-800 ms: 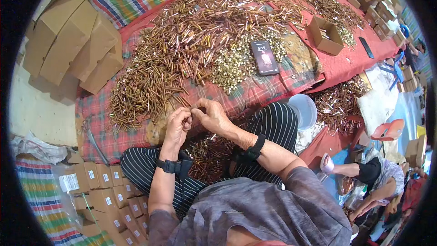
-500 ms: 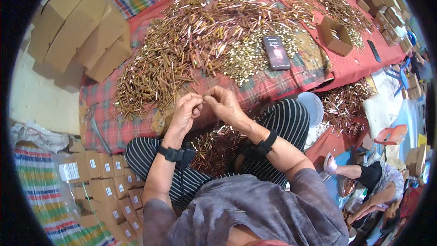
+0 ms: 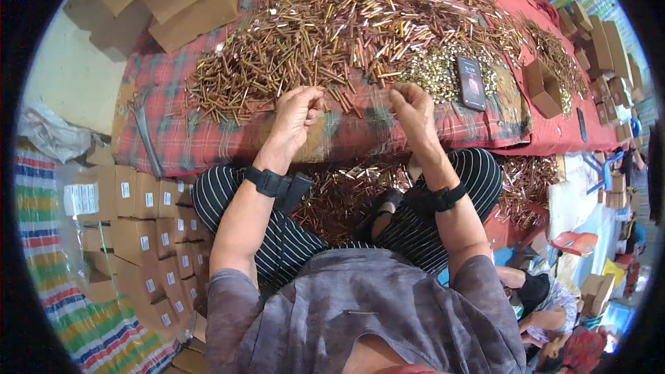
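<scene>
My left hand [image 3: 298, 116] is closed at the near edge of a heap of copper-coloured metal tubes [image 3: 291, 48], its thumb against its curled fingers. Whatever that pinch may hold is too small to make out. My right hand [image 3: 415, 112] is apart from it, fingers curled together beside a pile of small gold-coloured pieces [image 3: 440, 73]; its grip hides any contents. Both heaps lie on a red plaid cloth [image 3: 228, 145] in front of my knees.
A phone [image 3: 472, 83] lies on the gold pieces. An open cardboard box [image 3: 543, 90] stands at the right. A curved metal tool [image 3: 145, 131] lies at the left. More tubes [image 3: 339, 201] lie below between my legs. Stacked small boxes [image 3: 138, 235] fill the lower left. Another person [image 3: 547, 305] sits lower right.
My hands, which met at the fingertips, have come apart. The right has moved to the right toward the gold pieces, the left up to the tubes' edge. The view has shifted.
</scene>
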{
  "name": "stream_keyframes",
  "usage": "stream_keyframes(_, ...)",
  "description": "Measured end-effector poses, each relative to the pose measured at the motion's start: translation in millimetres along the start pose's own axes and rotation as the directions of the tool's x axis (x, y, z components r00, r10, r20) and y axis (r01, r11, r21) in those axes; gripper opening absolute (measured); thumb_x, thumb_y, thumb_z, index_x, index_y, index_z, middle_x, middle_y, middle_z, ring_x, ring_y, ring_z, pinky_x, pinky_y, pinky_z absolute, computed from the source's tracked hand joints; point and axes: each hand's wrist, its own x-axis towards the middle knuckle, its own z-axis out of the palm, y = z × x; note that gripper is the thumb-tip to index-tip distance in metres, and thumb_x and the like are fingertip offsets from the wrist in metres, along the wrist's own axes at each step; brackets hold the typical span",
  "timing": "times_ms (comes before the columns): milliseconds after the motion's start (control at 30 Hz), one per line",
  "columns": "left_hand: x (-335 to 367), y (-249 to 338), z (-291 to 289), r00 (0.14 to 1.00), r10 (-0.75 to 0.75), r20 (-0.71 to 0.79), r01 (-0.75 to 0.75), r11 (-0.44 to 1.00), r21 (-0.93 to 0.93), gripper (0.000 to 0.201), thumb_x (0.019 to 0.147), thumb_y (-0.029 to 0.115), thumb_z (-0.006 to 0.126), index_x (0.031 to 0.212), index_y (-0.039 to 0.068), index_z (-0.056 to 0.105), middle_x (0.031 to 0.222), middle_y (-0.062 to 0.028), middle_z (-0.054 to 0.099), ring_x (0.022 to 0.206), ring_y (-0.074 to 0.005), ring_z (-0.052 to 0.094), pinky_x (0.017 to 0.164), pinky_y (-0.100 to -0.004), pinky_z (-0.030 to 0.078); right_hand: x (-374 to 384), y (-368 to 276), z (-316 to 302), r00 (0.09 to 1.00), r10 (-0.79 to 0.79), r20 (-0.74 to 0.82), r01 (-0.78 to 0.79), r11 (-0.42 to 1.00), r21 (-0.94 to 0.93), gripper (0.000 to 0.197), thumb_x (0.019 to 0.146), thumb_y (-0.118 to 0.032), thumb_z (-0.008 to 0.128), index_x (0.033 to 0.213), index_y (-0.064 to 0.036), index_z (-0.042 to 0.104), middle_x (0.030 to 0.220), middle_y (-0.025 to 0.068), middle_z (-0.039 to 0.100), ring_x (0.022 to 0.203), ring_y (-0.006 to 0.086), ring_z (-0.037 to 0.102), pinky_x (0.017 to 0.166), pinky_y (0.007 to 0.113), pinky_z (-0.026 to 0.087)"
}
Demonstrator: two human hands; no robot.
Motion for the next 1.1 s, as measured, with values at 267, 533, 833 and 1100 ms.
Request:
stream_keyframes(267, -10.3, -10.1, -7.4, 1.0, -0.015, 0.006, 0.015, 0.999, -0.043, 0.009, 0.083, 0.012, 0.056, 0.076, 0.006, 0.055, 0.065, 0.0016, 0.051, 0.049, -0.0026, 0.037, 0.041, -0.0171, 0.025, 30.4, -32.6, -8.9, 0.999, -0.017, -0.036, 0.005, 0.948, -0.318, 0.029, 0.079, -0.017, 0.057, 0.097, 0.005, 0.063, 0.073, 0.0088, 0.063, 0.064, 0.0122, 0.056, 0.061, 0.025, 0.047)
stream_keyframes(533, -11.2, -14.2, -6.8, 1.0, -0.022, -0.014, 0.022, 0.999, -0.029, 0.01, 0.083, 0.012, 0.056, 0.074, 0.007, 0.054, 0.064, 0.0014, 0.051, 0.048, -0.0024, 0.038, 0.04, -0.0169, 0.026, 62.6, 6.5, -25.6, 0.957, -0.248, 0.151, 0.262, 0.512, -0.818, 0.019, 0.075, -0.018, 0.058, 0.081, -0.0019, 0.065, 0.078, 0.0202, 0.064, 0.073, 0.0349, 0.063, 0.066, 0.044, 0.049)
stream_keyframes(833, -7.6, -23.5, -7.5, 0.999, -0.041, -0.021, 0.041, 0.999, -0.004, 0.013, 0.083, 0.013, 0.056, 0.072, 0.009, 0.052, 0.064, 0.0022, 0.051, 0.048, -0.0015, 0.038, 0.04, -0.016, 0.025, 48.0, 26.6, -6.0, 0.97, -0.144, 0.197, 0.228, 0.238, -0.944, 0.01, 0.072, -0.006, 0.059, 0.081, -0.0031, 0.058, 0.08, 0.0181, 0.062, 0.077, 0.035, 0.063, 0.065, 0.043, 0.051)
stream_keyframes(1100, -3.7, -29.8, -8.9, 0.999, -0.042, -0.02, 0.042, 0.999, 0.014, 0.012, 0.083, 0.012, 0.056, 0.073, 0.008, 0.052, 0.064, 0.0015, 0.052, 0.048, -0.0015, 0.038, 0.04, -0.0161, 0.026, 44.6, 33.8, -6.6, 0.954, -0.234, 0.186, 0.244, 0.247, -0.938, 0.013, 0.072, -0.007, 0.059, 0.084, -0.002, 0.055, 0.082, 0.0183, 0.06, 0.077, 0.0338, 0.062, 0.066, 0.042, 0.05)
